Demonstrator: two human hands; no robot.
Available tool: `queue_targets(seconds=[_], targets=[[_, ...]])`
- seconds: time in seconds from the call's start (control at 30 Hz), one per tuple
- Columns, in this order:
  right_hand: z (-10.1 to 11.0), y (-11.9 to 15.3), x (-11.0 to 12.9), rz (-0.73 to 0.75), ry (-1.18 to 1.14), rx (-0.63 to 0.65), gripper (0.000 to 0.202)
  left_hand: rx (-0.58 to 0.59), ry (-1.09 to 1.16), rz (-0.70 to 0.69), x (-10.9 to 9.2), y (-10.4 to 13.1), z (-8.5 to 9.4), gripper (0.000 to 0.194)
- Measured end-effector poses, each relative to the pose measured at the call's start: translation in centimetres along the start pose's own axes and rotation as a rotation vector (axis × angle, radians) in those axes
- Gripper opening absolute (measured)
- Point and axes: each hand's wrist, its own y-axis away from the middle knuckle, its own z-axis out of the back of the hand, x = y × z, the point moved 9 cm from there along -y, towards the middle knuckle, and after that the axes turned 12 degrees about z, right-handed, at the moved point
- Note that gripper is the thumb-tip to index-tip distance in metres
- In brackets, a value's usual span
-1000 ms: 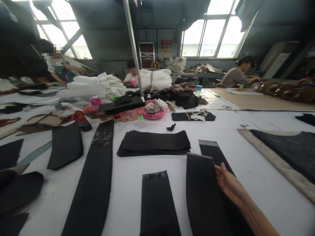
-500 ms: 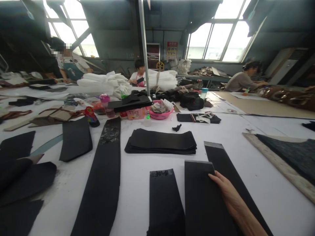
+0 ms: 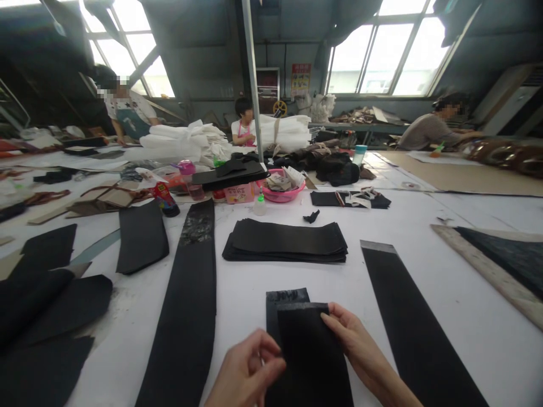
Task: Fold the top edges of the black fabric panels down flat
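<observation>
My right hand (image 3: 354,345) pinches the top right corner of a black strip (image 3: 311,350) with a greyish top edge. This strip overlaps another black strip (image 3: 287,295), whose shiny top end shows behind it. My left hand (image 3: 250,367) is beside the strips' left edge, its fingers curled and apart, with nothing visible between them. A stack of black pieces (image 3: 286,240) lies farther back. One long black strip (image 3: 186,299) lies to the left, and another (image 3: 407,299) with a grey end lies to the right.
Behind the stack are a small green-tipped bottle (image 3: 260,204), a pink basket (image 3: 284,194) and a red bottle (image 3: 165,200). A metal pole (image 3: 253,85) rises beyond. Black pieces (image 3: 55,305) lie at left, a board (image 3: 487,265) at right. Three people work across the table.
My left hand has come into view from below. My right hand has moved left with its strip, which now covers part of the neighbouring strip. The view has shifted slightly.
</observation>
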Motion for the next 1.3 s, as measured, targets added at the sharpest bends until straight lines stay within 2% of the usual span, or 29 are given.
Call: queue_targets(seconds=[0.03,0.07,0.1,0.13,0.23,0.3,0.37,0.47,0.67,1.13,1.3], targets=[[-0.3,-0.1,0.0,0.010,-0.004,0.007,0.030,-0.184,-0.011,0.012,0.5,-1.2,1.8,0.037],[-0.6,-0.2,0.1,0.019,-0.002,0.014,0.032,-0.301,-0.018,0.009,0.7,-2.1,2.9,0.038],[-0.8,-0.3,0.2,0.028,0.008,0.019,0.034,-0.368,-0.015,0.000,0.9,-2.9,3.4,0.042],[-0.9,-0.5,0.2,0.036,0.024,0.021,0.035,-0.377,0.001,-0.016,1.0,-3.7,3.4,0.044],[-0.8,-1.0,0.0,0.051,0.094,0.018,0.037,-0.226,0.132,-0.023,1.5,-5.6,1.8,0.040],[-0.5,-1.5,-0.3,0.082,0.193,0.009,0.037,-0.186,0.216,0.019,2.1,-6.3,1.3,0.042],[0.1,-2.0,-0.2,0.157,0.362,-0.022,0.035,-0.202,0.236,0.071,2.8,-6.9,1.3,0.045],[0.8,-2.7,0.1,0.250,0.666,-0.083,0.032,-0.272,0.123,0.104,3.4,-7.5,1.9,0.047],[1.4,-3.4,0.0,0.211,1.076,-0.107,0.033,-0.356,-0.041,0.130,4.7,-8.4,2.9,0.046],[1.4,-4.2,0.0,0.120,1.321,-0.124,0.034,-0.417,-0.137,0.242,5.6,-9.1,3.1,0.043],[1.4,-4.6,-0.1,0.094,1.366,-0.109,0.034,-0.431,-0.180,0.263,5.0,-8.9,3.2,0.042]])
